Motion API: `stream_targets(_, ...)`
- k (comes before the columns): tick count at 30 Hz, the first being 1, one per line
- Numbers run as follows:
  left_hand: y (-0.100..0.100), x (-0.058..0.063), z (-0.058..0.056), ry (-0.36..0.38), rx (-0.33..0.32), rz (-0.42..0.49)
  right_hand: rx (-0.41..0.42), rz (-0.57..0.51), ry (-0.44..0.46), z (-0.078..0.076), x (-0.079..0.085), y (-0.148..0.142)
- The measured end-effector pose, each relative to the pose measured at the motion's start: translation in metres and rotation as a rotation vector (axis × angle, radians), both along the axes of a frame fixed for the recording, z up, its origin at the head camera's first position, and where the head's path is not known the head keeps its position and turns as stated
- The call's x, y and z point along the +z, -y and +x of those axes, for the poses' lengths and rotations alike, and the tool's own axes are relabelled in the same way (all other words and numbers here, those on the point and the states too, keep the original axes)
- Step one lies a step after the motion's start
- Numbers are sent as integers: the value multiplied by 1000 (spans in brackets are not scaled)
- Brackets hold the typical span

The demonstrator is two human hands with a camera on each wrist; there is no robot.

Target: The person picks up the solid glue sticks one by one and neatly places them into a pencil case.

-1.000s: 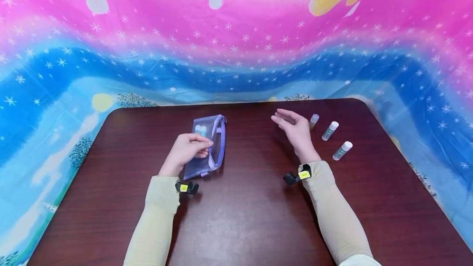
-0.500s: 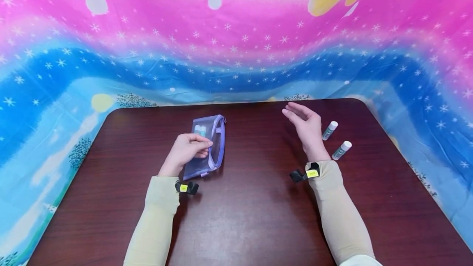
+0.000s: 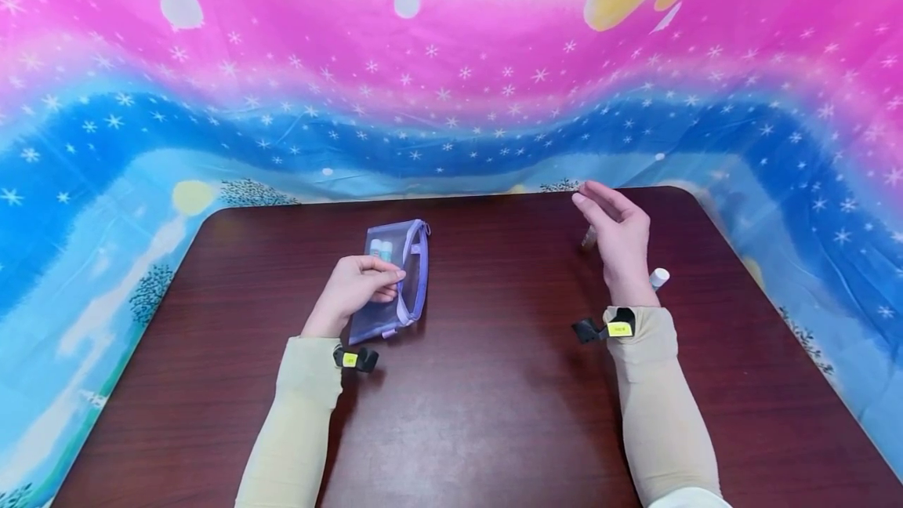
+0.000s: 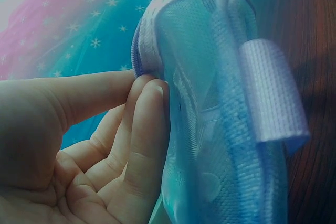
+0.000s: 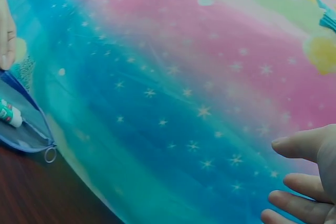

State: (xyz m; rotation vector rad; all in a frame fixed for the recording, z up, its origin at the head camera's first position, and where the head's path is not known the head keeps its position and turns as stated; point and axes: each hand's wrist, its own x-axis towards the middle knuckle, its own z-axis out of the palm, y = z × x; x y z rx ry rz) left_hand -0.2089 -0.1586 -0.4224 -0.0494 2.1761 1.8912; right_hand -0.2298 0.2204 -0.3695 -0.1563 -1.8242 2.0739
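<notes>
Head view: your wrists wore black mounts (image 3: pixel 366 360) with yellow tags (image 3: pixel 619 328); the print on them was too small to read. A lilac mesh pouch (image 3: pixel 422 277) sat left of centre on the dark red-brown table (image 3: pixel 451 414), its zipped side gaping to the right. Two white-capped tubes (image 3: pixel 387 250) showed through the mesh, their lower ends hidden by your left hand (image 3: pixel 360 286), which pinched the pouch's edge. Your right hand (image 3: pixel 622 237) was well apart from it, released, fingers extended. Just beside its thumb was a loose tube (image 3: pixel 589 238), partly covered by the hand; near the wrist, a white cap (image 3: pixel 659 279) poked out, the rest hidden.

Left wrist view: your thumb and fingertips grasped the pouch's rim. A pale fabric tab (image 4: pixel 274 93) stood on the near side. Contents hard to make out through the mesh.

Right wrist view: the pouch was cut off at the left edge, ring pull (image 5: pixel 50 155) at its corner. Inside, a tube with a green label (image 5: pixel 6 112); white letters on it, only partly in frame, unreadable. Your right thumb and fingers were spread before the snowflake-print cloth (image 5: pixel 173 124).
</notes>
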Motion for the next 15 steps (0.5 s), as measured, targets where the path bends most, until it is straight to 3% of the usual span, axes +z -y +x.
stream_targets(9, 1, 0, 0, 7, -2, -6, -58, -48, -37, 1, 1, -10)
stream_targets(15, 1, 0, 0, -6, 3, -5, -122, -8, 26, -2, -4, -14)
